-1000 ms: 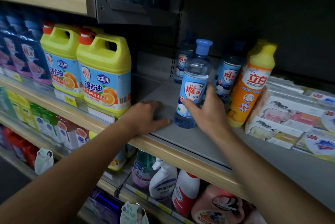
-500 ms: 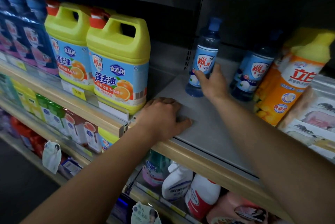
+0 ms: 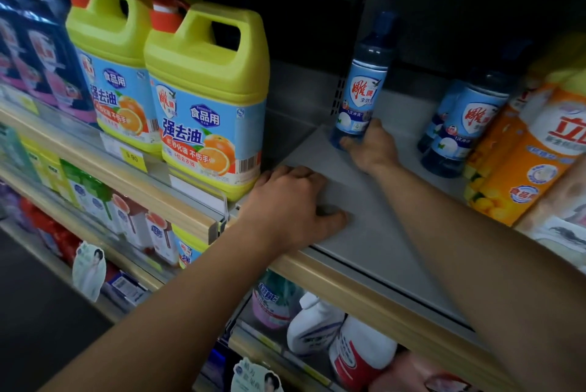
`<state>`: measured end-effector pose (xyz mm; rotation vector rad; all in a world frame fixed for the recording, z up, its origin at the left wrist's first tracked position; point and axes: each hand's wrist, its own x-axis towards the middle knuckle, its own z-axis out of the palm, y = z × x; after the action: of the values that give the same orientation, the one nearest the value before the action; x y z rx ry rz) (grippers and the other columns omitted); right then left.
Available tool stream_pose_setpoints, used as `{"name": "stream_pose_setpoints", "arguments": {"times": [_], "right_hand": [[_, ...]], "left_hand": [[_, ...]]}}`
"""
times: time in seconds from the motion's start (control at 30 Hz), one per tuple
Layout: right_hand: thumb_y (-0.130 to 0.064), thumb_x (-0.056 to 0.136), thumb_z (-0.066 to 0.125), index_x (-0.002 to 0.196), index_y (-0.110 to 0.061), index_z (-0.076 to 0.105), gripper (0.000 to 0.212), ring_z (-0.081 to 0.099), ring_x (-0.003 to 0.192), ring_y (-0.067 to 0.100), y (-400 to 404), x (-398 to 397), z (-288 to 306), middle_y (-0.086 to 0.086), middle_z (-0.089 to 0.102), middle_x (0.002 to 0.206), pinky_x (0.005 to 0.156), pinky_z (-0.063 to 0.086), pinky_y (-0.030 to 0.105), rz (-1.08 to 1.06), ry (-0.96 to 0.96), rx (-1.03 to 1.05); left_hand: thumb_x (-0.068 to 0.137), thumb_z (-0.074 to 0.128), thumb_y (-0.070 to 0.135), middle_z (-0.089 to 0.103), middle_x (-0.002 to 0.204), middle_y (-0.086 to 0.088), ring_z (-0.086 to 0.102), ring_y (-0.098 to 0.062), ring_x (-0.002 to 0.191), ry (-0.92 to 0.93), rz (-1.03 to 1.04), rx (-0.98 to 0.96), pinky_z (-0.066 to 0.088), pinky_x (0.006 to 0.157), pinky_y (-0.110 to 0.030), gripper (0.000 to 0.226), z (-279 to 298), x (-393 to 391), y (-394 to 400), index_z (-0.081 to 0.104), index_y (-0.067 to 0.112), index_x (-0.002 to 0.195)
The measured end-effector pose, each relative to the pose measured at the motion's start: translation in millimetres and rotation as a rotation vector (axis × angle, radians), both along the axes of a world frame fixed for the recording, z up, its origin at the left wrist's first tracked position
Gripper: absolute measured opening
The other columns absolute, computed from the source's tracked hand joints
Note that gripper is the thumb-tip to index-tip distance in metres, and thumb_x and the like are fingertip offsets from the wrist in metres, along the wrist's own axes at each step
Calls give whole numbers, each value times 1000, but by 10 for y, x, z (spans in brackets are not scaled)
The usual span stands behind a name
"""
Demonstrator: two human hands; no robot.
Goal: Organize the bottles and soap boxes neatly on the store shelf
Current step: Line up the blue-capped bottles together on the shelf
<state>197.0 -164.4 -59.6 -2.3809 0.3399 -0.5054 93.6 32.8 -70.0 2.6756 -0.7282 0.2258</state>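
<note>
Your left hand (image 3: 290, 201) rests knuckles-up with fingers curled on the shelf's (image 3: 374, 242) front edge beside the yellow jug (image 3: 206, 99), while your right hand (image 3: 372, 147) wraps its fingers round the base of the upright blue bottle (image 3: 361, 90) near the shelf's back edge, left of two more blue bottles (image 3: 459, 125).

Lower shelves: white plastic spray bottle (image 3: 312, 329) beside a white bottle with red label (image 3: 360, 360); a pink-labelled translucent bottle (image 3: 272, 301) to their left. Row of small white-and-green cartons (image 3: 92, 198), then white-and-red cartons (image 3: 152, 233), along the tier below the jugs. Yellow paper price tag (image 3: 132, 157), printed 9.90, on the wooden rail. White cardboard cut-out figure tag (image 3: 88, 269) hangs at lower left.
</note>
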Motion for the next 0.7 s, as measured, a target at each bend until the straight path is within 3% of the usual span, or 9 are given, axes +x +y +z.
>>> {"name": "stream_pose_setpoints", "arguments": {"times": [0.27,0.7], "right_hand": [[-40,91,62,136,-17,45,53,54,121,31,-35,137,-39,9,57,135,99,46,36,-62,57,-58],[-49,89,62,137,-15,40,63,51,123,32,-28,127,-56,11,56,134,99,46,40,-92,90,-94]], "left_hand": [[77,48,75,52,137,5,42,-23,127,-16,-4,-3,37,107,-40,70,-13,2,7,52,31,132],[79,49,72,53,135,4,43,-24,126,-42,-5,-5,38,107,-40,68,-7,-10,7,53,29,132]]}}
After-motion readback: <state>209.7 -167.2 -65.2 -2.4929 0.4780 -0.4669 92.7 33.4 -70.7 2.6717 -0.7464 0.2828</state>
